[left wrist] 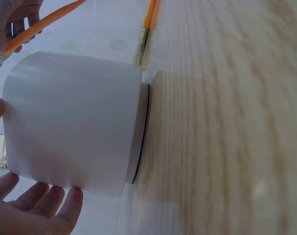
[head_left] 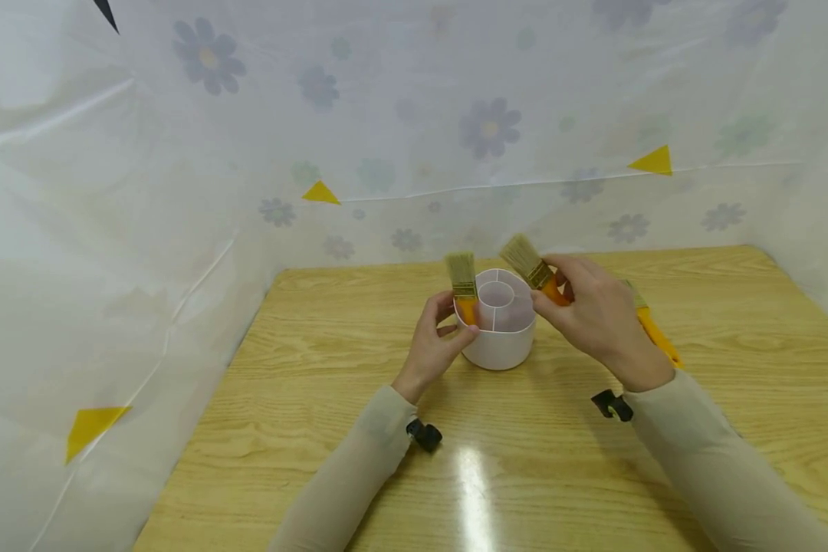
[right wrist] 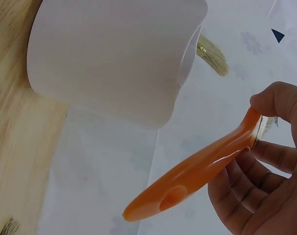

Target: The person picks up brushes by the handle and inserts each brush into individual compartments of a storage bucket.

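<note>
A white round divided organizer [head_left: 498, 351] stands on the table, with a central ring and side compartments. My left hand [head_left: 433, 343] holds it by its left side, fingertips against the outer wall and thumb at the rim. In its left compartment a paintbrush [head_left: 464, 277] stands bristles up. Above the organizer's right side, my right hand [head_left: 596, 318] pinches a second paintbrush [right wrist: 202, 169] near its metal band. Its orange handle slants down toward the organizer, and its bristles [head_left: 521, 253] point up and left. The handle's lower end is partly hidden by my hand in the head view.
Another paintbrush [head_left: 657, 336] with a yellow-orange handle lies on the wooden table [head_left: 303, 445], right of the organizer and partly behind my right hand. A flower-patterned sheet [head_left: 400, 115] hangs along the back and left, marked with yellow triangles [head_left: 652, 161].
</note>
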`<state>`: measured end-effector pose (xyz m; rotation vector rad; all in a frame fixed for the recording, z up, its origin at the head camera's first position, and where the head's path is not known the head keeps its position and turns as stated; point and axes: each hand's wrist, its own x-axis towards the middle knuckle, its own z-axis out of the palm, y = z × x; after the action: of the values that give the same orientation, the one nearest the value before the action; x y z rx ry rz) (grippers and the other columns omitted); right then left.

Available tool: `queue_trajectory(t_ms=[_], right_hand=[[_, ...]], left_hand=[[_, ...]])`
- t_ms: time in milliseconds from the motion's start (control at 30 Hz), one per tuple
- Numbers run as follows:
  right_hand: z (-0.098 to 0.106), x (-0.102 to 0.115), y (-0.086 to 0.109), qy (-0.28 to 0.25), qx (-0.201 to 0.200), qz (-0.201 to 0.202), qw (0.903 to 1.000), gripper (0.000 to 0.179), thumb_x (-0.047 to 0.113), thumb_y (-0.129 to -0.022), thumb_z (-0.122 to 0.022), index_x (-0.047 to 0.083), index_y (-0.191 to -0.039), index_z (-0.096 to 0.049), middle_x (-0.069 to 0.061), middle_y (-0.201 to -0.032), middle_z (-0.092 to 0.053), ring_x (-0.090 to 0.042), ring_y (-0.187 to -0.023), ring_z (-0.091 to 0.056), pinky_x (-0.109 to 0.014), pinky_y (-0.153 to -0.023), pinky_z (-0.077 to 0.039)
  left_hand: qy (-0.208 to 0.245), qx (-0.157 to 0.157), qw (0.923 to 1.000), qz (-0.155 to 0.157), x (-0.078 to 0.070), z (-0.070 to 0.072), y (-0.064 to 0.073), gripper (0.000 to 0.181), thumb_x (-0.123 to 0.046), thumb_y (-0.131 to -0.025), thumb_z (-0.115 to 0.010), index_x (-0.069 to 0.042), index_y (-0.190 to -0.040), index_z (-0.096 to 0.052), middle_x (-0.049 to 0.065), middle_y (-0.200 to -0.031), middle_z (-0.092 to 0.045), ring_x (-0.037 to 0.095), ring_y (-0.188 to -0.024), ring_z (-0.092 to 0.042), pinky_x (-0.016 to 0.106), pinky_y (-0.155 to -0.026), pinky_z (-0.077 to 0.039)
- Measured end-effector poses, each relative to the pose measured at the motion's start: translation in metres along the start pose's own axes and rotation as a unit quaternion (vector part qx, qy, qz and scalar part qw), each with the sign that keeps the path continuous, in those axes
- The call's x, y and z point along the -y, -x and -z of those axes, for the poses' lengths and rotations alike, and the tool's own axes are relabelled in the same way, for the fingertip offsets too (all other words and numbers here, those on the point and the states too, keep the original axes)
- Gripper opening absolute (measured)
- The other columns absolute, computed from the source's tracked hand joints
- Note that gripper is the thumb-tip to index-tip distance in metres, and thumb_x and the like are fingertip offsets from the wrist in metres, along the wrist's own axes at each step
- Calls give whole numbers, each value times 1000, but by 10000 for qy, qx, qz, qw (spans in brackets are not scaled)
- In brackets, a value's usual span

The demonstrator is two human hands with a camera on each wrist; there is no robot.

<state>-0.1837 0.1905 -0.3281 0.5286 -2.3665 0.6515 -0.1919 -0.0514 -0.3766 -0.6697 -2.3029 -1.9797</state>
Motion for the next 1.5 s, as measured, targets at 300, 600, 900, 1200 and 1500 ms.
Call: queue_trajectory(t_ms=[300, 600, 900, 1200, 1500], right_hand=[[0, 10, -7, -182, -62, 43, 9998, 46, 20, -82, -71, 2, -122, -59, -7, -84, -56, -20, -66, -49, -33, -54, -40], [-2, 13, -9, -250, -130, 103, 9996, 46, 21, -81, -72, 2, -121, -59, -6, -83, -57, -19, -65, -49, -33, -55, -41], [-3, 14, -9, -238, -247, 155, 9993, 44, 21, -81, -72, 2, -120, -60, -7, -82, -57, -19, -64, -49, -33, -53, -41], [-3, 15, -10, -325, -290, 185, 9989, 44, 21, -81, -71, 3, -120, -60, -6, -81, -56, -19, -64, -48, -32, -53, -40], [-2, 19, -14, -349, -261, 219, 9988, 46, 22, -82, -72, 3, -122, -60, -5, -82, -56, -18, -64, -48, -32, -53, -40]], left_hand=[[29, 46, 10000, -6, 0, 1, 1, 62, -5, -88, -65, 5, -141, -34, 23, -140, -41, 38, -128, -40, 57, -100, -37], [12, 56, 10000, -2, -1, 1, 1, 63, -6, -88, -65, 6, -140, -33, 24, -140, -41, 39, -128, -41, 56, -101, -38], [-8, 80, 10000, 24, -2, 0, 0, 62, -6, -88, -65, 4, -141, -34, 23, -140, -41, 38, -128, -41, 55, -101, -38], [-9, 79, 9999, 68, -1, 0, 1, 63, -6, -88, -66, 5, -141, -33, 23, -140, -40, 38, -128, -41, 56, -101, -37], [5, 47, 10000, 60, -2, 0, 0, 62, -5, -88, -66, 5, -140, -34, 24, -139, -40, 39, -128, -40, 56, -101, -37]])
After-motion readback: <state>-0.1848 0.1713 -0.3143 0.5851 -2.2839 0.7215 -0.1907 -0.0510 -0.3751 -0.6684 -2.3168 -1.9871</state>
